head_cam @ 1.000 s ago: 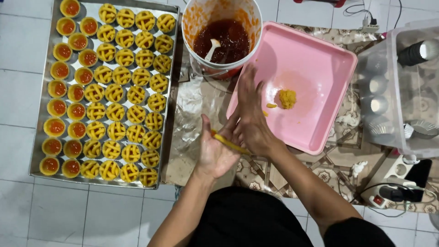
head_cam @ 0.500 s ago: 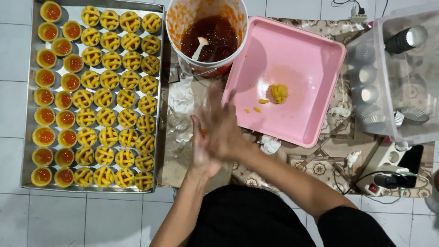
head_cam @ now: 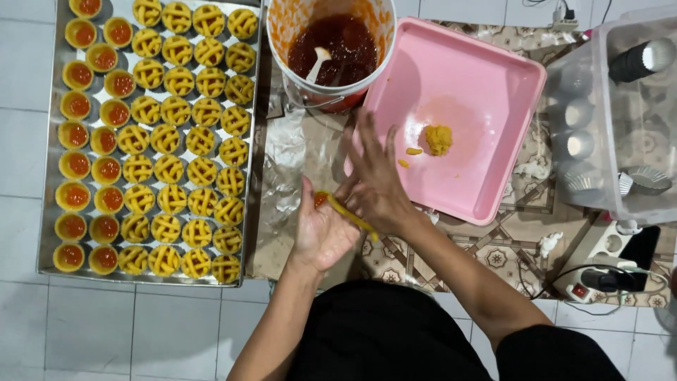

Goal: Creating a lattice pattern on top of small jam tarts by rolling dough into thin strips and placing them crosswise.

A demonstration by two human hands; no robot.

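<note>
my left hand (head_cam: 321,229) cups a thin soft yellow dough strip (head_cam: 350,215), my right hand (head_cam: 374,185) laid flat on it with fingers spread, just near of the pink plastic tray (head_cam: 493,176); looks light, limp and tear-prone, so support along its length, don't pinch one end.

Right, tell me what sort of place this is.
Probably a home floor used for baking: a metal tray of small jam tarts on white floor tiles, a bucket of red jam, and a power strip.
</note>
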